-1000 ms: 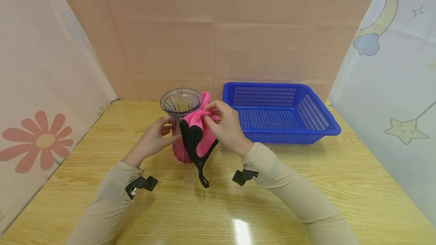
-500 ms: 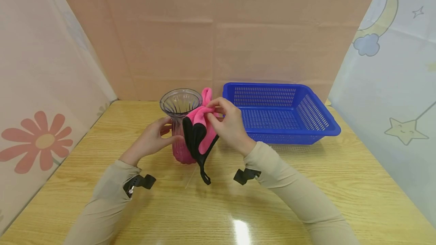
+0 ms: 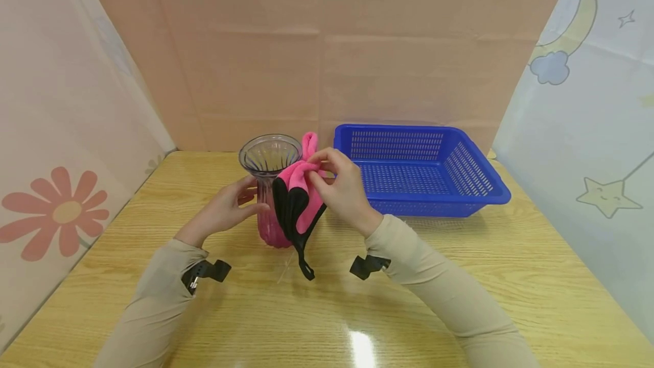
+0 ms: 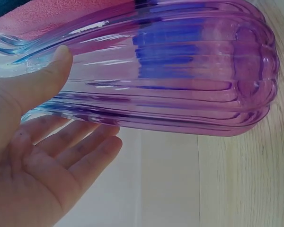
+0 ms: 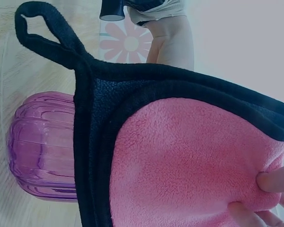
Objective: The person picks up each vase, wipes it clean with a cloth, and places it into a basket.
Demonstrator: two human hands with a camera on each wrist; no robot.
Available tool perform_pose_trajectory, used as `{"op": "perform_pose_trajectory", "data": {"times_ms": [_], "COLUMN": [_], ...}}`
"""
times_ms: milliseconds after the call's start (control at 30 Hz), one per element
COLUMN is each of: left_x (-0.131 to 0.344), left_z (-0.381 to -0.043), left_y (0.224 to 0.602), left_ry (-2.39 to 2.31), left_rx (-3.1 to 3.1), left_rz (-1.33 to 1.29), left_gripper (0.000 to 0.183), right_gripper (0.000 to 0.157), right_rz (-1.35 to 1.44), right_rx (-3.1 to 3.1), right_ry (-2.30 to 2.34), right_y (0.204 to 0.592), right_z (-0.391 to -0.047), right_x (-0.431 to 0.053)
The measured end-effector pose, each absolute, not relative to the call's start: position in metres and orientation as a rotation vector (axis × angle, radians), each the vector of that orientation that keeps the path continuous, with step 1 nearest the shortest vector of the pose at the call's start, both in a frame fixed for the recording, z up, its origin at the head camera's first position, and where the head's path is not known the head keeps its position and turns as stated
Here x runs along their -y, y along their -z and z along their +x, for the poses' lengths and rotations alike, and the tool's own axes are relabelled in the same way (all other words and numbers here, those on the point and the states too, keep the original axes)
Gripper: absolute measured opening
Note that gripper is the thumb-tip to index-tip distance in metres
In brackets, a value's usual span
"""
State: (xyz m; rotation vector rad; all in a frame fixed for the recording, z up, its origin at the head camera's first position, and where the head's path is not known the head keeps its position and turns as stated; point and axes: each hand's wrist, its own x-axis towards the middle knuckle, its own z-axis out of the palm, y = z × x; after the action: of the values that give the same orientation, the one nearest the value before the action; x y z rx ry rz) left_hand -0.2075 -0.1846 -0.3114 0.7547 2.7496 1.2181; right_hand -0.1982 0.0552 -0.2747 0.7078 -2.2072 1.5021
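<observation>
A ribbed glass vase (image 3: pixel 267 225), clear at the flared rim and pink toward its base, stands upright on the table. My left hand (image 3: pixel 222 212) holds it from the left at mid-height. In the left wrist view the thumb (image 4: pixel 61 61) lies along the near side of the vase (image 4: pixel 180 80), and the fingers reach behind it. A pink cloth (image 3: pixel 296 178) with black edging and a hanging loop is pinched by my right hand (image 3: pixel 344 192) against the vase's right side. The right wrist view shows the fingertips gathering the cloth (image 5: pixel 180 151), which covers much of the vase.
A blue perforated plastic basket (image 3: pixel 424 200) sits at the back right of the wooden table (image 3: pixel 286 322). Printed sheets (image 3: pixel 608 129) wall the sides, and a plain orange sheet (image 3: pixel 327 55) hangs behind. A thin clear strand (image 3: pixel 285 270) lies near the vase's base.
The cloth and right hand shifted slightly up and right, then settled a little left. The left hand and wrist moved slightly left, and the vase edged slightly left and nearer.
</observation>
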Motion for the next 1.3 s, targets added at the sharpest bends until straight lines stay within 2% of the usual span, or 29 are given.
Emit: {"op": "perform_pose_trajectory", "data": {"times_ms": [1300], "left_x": [0.185], "left_z": [-0.208], "left_y": [0.313], "left_ry": [-1.220], "left_rx": [-2.735], "left_rz": [0.672], "left_gripper": [0.066], "right_gripper": [0.014], "right_rz": [0.755], "right_rx": [2.235], "right_ry": [-1.426], "right_y": [0.294], "right_z": [-0.198], "right_x": [-0.041]}}
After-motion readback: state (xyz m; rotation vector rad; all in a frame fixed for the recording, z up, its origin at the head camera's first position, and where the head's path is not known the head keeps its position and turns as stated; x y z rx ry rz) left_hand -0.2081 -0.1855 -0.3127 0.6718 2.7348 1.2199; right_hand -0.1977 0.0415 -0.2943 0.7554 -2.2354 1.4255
